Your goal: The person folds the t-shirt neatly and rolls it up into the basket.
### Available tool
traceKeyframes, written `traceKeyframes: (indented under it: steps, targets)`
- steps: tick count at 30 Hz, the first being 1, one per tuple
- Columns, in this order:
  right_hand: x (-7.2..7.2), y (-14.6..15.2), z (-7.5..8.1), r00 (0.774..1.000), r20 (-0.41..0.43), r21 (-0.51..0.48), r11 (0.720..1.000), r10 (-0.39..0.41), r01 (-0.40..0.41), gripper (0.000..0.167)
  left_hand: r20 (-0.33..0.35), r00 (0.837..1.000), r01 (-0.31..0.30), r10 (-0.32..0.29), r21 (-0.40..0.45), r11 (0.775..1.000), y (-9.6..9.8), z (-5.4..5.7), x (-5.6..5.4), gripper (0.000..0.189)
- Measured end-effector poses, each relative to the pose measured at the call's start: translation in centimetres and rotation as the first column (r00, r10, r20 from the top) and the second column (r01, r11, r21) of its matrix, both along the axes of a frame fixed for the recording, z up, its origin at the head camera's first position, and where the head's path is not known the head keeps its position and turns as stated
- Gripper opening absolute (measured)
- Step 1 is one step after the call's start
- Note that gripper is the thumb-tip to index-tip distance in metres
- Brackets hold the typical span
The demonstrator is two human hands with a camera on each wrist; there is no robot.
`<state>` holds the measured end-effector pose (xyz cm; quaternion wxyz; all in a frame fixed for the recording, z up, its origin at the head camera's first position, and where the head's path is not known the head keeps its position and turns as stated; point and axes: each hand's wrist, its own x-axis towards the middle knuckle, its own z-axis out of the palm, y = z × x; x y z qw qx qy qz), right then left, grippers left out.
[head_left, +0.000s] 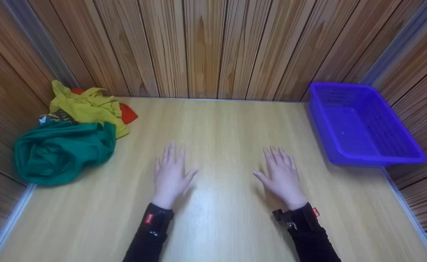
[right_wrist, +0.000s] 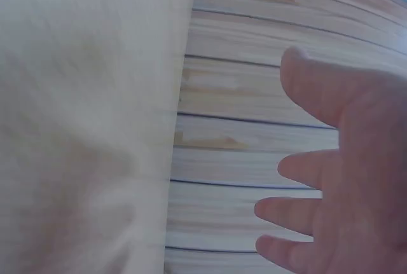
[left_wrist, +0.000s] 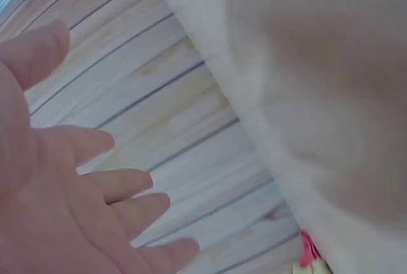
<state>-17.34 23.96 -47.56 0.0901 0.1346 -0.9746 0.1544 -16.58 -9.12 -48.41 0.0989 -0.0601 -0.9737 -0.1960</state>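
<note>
My left hand (head_left: 170,178) is held palm down over the table (head_left: 220,145), fingers straight and thumb spread, with nothing in it. To its right, my right hand (head_left: 281,178) is stretched out the same way and holds nothing. Nearest the left hand is a crumpled green cloth (head_left: 64,151) at the table's left side. Behind that lie a yellow cloth (head_left: 93,109) and a red-orange cloth (head_left: 127,113), partly covered by the yellow one. A dark printed cloth (head_left: 62,115) shows only in part between the green and yellow ones.
A purple plastic basket (head_left: 335,145) with slotted walls stands at the right side of the table. Wood-panelled walls (head_left: 202,51) close off the back and both sides. Both wrists wear black straps.
</note>
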Motion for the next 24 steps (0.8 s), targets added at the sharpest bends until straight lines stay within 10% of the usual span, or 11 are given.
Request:
traceKeyframes:
  steps: [13,24]
  targets:
    - [-0.6,-4.6,2.0,0.972,-0.208,-0.069,0.989,0.113,-0.129,0.067,-0.131,0.984,-0.112,0.118,0.047,0.993,-7.9,0.5,-0.1,0.078]
    - [-1.2,-9.6,2.4,0.947,-0.264,-0.122,0.968,0.181,-0.219,0.056,-0.156,0.938,-0.309,0.309,0.027,0.951,-14.5,1.3,-1.1,0.078]
